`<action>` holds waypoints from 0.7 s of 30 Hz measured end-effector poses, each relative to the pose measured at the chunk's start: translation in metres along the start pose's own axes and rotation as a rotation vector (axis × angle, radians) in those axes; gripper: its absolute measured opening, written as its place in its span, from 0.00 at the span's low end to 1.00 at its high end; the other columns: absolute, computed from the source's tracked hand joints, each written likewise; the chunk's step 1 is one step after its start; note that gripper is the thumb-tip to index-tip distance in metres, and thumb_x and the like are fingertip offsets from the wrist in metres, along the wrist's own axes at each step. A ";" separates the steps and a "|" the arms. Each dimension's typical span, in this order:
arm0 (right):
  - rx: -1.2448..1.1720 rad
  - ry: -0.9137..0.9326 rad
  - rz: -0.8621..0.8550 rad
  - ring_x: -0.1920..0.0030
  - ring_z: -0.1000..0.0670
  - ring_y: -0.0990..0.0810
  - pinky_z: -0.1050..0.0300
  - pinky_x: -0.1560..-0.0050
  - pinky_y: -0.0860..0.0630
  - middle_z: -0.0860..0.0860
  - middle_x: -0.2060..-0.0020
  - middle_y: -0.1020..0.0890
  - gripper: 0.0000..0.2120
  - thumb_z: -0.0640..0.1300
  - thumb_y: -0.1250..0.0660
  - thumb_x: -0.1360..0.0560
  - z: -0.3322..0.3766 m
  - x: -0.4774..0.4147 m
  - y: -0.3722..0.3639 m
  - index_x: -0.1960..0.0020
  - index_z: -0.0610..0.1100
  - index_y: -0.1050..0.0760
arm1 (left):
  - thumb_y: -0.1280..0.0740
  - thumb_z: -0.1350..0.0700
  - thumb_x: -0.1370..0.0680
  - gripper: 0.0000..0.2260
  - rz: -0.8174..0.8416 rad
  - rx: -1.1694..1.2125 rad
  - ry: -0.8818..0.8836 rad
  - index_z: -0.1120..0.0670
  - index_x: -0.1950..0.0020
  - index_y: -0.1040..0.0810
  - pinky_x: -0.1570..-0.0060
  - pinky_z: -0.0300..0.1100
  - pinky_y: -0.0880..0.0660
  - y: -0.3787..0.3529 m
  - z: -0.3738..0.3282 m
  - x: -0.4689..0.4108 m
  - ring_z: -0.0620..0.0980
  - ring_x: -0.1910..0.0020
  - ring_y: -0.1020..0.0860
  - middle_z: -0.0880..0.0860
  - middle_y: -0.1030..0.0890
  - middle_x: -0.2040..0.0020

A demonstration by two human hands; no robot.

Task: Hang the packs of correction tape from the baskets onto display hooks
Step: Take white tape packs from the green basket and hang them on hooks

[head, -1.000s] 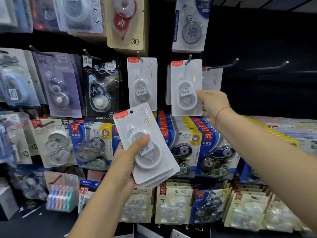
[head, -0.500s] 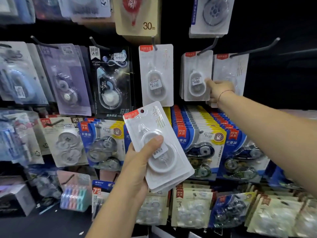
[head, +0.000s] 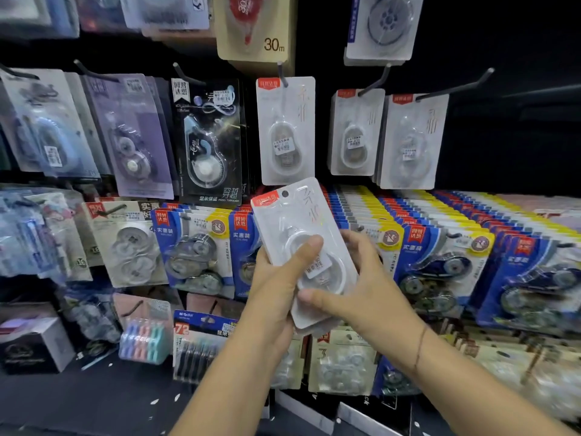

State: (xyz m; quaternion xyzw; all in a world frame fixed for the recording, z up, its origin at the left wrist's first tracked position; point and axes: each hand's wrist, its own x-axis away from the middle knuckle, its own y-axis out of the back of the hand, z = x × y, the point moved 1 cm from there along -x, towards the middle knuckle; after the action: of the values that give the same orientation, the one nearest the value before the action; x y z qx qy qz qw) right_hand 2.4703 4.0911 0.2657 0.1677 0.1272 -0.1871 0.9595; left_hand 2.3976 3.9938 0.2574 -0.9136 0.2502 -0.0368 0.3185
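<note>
Dark pegboard wall, crowded with carded stationery. Item: stack of white correction tape packs (head: 301, 221), gripped by the left hand (head: 273, 291) with the thumb laid across the blister. The lower end is pinched by the right hand (head: 364, 287). Long axis tilted, hang hole (head: 285, 194) uppermost, above both grips and below the display hooks (head: 452, 88). The right hand is judged nearer those hooks. Legible: "30m" on a tan card (head: 251, 48); "PASS THROUGH" on a black pack (head: 207, 136); "72" on a lower pack (head: 201, 338).

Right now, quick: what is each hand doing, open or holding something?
Left hand: closed round the stack of white correction tape packs, thumb across front.
Right hand: pinching the same stack's lower edge.
</note>
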 end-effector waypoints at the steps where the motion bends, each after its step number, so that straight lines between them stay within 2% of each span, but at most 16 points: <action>1: -0.020 -0.012 -0.017 0.50 0.70 0.22 0.73 0.53 0.25 0.68 0.51 0.21 0.35 0.42 0.20 0.37 -0.002 0.000 -0.001 0.38 0.58 0.35 | 0.25 0.54 0.34 0.30 0.003 -0.008 0.009 0.56 0.32 0.26 0.62 0.47 0.18 0.002 0.000 0.000 0.56 0.51 0.15 0.59 0.15 0.46; 4: -0.088 -0.028 -0.082 0.50 0.58 0.17 0.60 0.50 0.21 0.59 0.52 0.17 0.27 0.45 0.20 0.37 -0.006 -0.002 0.001 0.43 0.54 0.28 | 0.21 0.40 0.37 0.42 0.070 -0.056 0.057 0.56 0.29 0.28 0.48 0.53 0.19 0.013 -0.004 -0.001 0.59 0.40 0.19 0.60 0.19 0.38; 6: -0.181 -0.025 -0.140 0.49 0.51 0.16 0.54 0.48 0.20 0.53 0.50 0.16 0.27 0.49 0.20 0.38 -0.005 -0.004 0.006 0.43 0.50 0.26 | 0.19 0.37 0.41 0.46 0.109 -0.090 0.072 0.56 0.29 0.28 0.39 0.55 0.23 0.017 -0.006 0.000 0.59 0.37 0.21 0.59 0.20 0.36; 7: -0.234 -0.022 -0.154 0.49 0.49 0.16 0.53 0.48 0.20 0.51 0.50 0.16 0.28 0.49 0.20 0.39 -0.004 -0.005 0.008 0.42 0.48 0.26 | 0.18 0.38 0.43 0.47 0.106 -0.093 0.073 0.56 0.30 0.27 0.38 0.55 0.23 0.020 -0.005 -0.001 0.58 0.38 0.20 0.59 0.19 0.37; 11: -0.317 -0.021 -0.165 0.48 0.48 0.16 0.53 0.48 0.20 0.49 0.49 0.15 0.32 0.51 0.20 0.42 -0.004 -0.008 0.009 0.41 0.46 0.26 | 0.15 0.43 0.49 0.47 0.118 -0.087 0.084 0.57 0.33 0.23 0.41 0.53 0.22 0.028 -0.003 -0.003 0.58 0.41 0.18 0.59 0.17 0.40; 14: -0.310 -0.013 -0.199 0.48 0.49 0.16 0.48 0.45 0.20 0.49 0.49 0.15 0.34 0.53 0.21 0.43 -0.008 -0.010 0.007 0.41 0.46 0.26 | 0.14 0.51 0.46 0.39 0.128 -0.162 0.088 0.55 0.37 0.22 0.41 0.55 0.23 0.028 -0.004 0.000 0.57 0.44 0.17 0.57 0.16 0.43; 16: -0.324 -0.016 -0.206 0.49 0.48 0.16 0.47 0.45 0.20 0.48 0.49 0.15 0.30 0.52 0.23 0.40 -0.007 -0.012 0.007 0.41 0.45 0.26 | 0.17 0.58 0.41 0.32 0.075 -0.204 0.077 0.54 0.39 0.21 0.40 0.56 0.23 0.025 -0.003 0.001 0.57 0.47 0.16 0.56 0.14 0.46; 19: -0.280 0.015 -0.192 0.49 0.49 0.16 0.54 0.50 0.19 0.48 0.49 0.16 0.20 0.48 0.26 0.31 0.004 -0.019 0.010 0.41 0.44 0.25 | 0.22 0.54 0.41 0.26 -0.030 -0.211 0.067 0.51 0.43 0.21 0.45 0.56 0.23 0.022 0.000 0.000 0.53 0.54 0.16 0.53 0.13 0.51; 21: -0.232 0.066 -0.254 0.51 0.50 0.17 0.60 0.53 0.19 0.47 0.50 0.16 0.13 0.47 0.29 0.27 0.016 -0.028 0.017 0.44 0.44 0.24 | 0.23 0.53 0.41 0.25 -0.065 -0.179 0.079 0.50 0.44 0.21 0.53 0.51 0.21 0.023 0.000 -0.002 0.50 0.57 0.16 0.52 0.13 0.53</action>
State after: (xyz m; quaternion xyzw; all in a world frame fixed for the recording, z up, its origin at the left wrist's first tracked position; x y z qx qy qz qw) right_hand 2.4548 4.1093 0.2940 0.0445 0.1996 -0.2853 0.9364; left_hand 2.3863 3.9795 0.2438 -0.9438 0.2352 -0.0605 0.2243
